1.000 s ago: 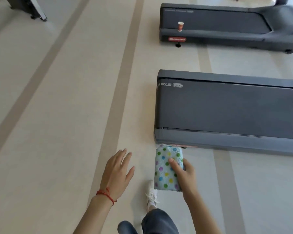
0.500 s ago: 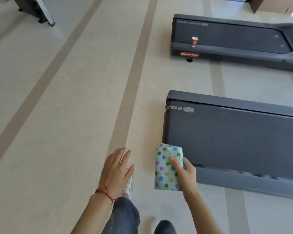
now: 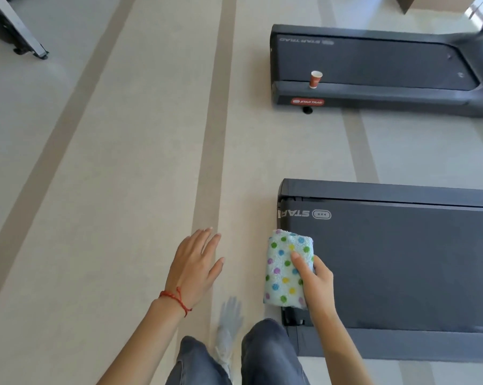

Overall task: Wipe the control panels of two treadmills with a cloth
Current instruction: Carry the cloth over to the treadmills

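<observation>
Head view, looking down at floor w/ pale tan surface and darker stripes running away from the person.

R hand closed round a folded cloth: thumb across the top face, fingers wrapped under the far side. Cloth light blue w/ coloured dots (green, blue, yellow, purple), folded into a thick pad, long axis pointing away from the person. It sits in the air over the rear L corner of the near treadmill, overlapping the deck's back edge in view; can't tell if it touches the deck.

L hand empty, fingers spread and loosely extended, palm down, over bare floor just L of the cloth, apart from it. Red string bracelet on the L wrist.

Near treadmill: dark grey belt deck, only rear part in view, white "STAR" lettering near the rear edge. Control panel out of frame.

Far treadmill: same type, well apart across a strip of floor, red STAR TRAC badge on the near side rail. Paper cup, red/orange w/ white rim, upright on the near side rail close to the rear corner. Contents not visible.

Dark jeans at bottom edge, blurred pale shoe between the legs. Base of another machine at top L corner.
</observation>
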Motion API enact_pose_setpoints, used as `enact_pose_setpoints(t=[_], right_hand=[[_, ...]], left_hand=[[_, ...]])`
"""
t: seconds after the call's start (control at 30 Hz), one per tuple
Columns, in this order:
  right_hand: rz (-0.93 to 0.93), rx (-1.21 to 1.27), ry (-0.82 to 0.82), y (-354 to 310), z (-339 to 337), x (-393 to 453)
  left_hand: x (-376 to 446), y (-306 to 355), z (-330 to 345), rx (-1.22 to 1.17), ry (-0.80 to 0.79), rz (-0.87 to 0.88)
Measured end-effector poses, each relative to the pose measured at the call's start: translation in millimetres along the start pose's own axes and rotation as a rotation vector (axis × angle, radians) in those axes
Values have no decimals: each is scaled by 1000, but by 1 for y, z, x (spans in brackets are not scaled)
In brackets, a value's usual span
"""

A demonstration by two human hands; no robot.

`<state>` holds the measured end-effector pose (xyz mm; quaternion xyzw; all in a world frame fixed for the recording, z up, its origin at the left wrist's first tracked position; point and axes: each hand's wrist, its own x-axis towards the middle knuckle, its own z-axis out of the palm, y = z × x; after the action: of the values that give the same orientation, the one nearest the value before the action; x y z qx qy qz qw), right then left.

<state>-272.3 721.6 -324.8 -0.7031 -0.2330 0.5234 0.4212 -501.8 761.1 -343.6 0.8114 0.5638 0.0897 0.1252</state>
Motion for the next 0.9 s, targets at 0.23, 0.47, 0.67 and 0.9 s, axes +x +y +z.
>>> enact_pose_setpoints(t=[0.23, 0.47, 0.67, 0.9], right_hand=[[4, 22, 12, -63, 38, 106], [-29, 20, -75, -164, 81, 226], [-26, 25, -39, -228, 116, 311], [-16, 58, 44, -289, 149, 413]], left_hand=[[129, -38, 1, -23, -49, -4], [270, -67, -18, -19, -67, -21], [383, -101, -39, -29, -54, -14], [530, -143, -45, -13, -114, 98]])
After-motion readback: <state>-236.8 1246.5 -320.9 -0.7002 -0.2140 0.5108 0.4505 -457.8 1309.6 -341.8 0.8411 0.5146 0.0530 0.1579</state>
